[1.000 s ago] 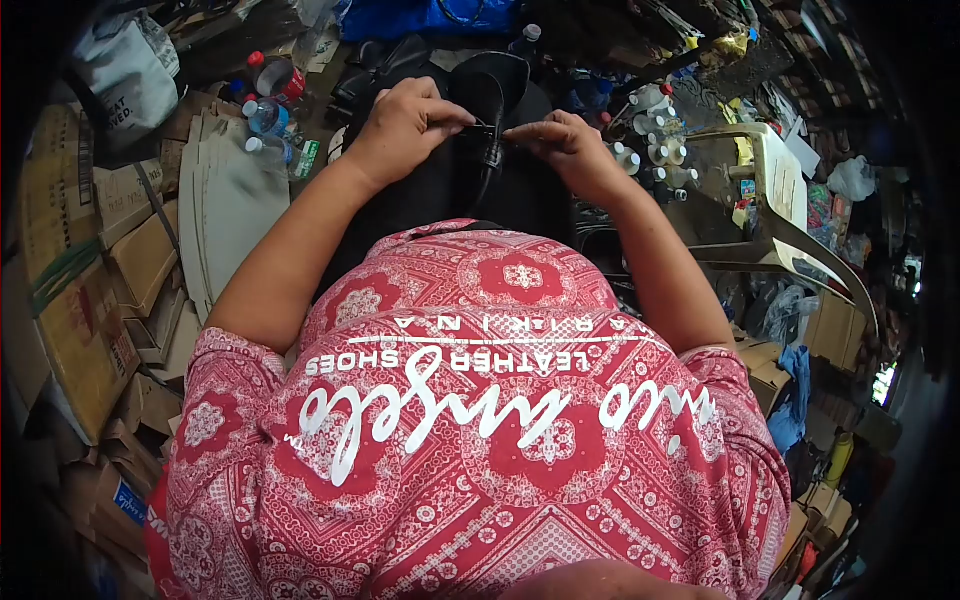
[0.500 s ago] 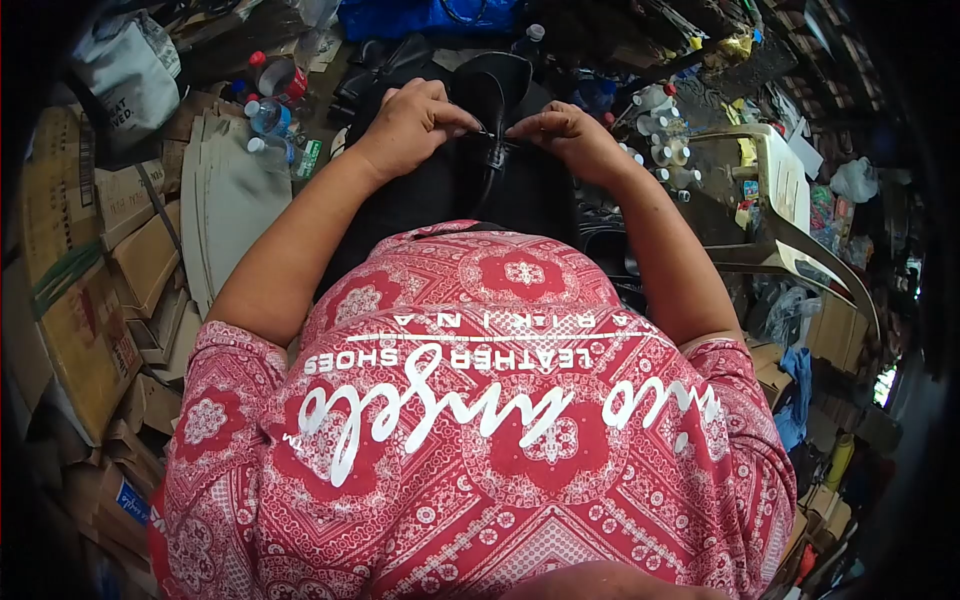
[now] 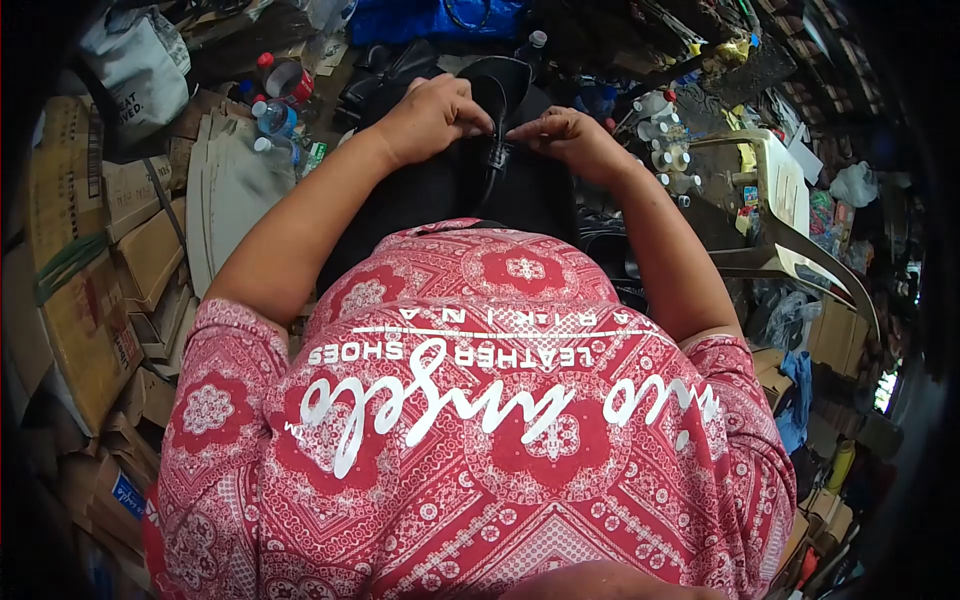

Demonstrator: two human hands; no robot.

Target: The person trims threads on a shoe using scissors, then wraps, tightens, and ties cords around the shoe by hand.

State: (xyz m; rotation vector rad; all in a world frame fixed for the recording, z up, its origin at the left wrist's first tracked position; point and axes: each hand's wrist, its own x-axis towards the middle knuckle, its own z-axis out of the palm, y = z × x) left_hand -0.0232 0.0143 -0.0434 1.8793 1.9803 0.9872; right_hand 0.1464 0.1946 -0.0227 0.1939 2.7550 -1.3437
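A black leather piece [image 3: 500, 85], curved at its top and with a narrow strap part below, rests on the dark-clothed lap. My left hand [image 3: 435, 117] is at its left side, thumb and index finger pinched together at the strap; what they hold is too small to make out. On the other side, my right hand [image 3: 570, 142] has its thumb and index finger pressed together close to the same strap. Whatever lies between those fingertips is hidden. Only a small gap separates the two hands.
Plastic bottles [image 3: 275, 118] and grey-white sheets [image 3: 235, 190] lie at the left, beside stacked cardboard [image 3: 140, 255]. Several white-capped bottles [image 3: 670, 155] stand at the right, near a pale plastic chair [image 3: 785, 185]. A blue bag [image 3: 435, 20] is at the top.
My left hand has moved right, closer to the strap. Across the frames my right hand's fingertips stay near the strap with only slight movement.
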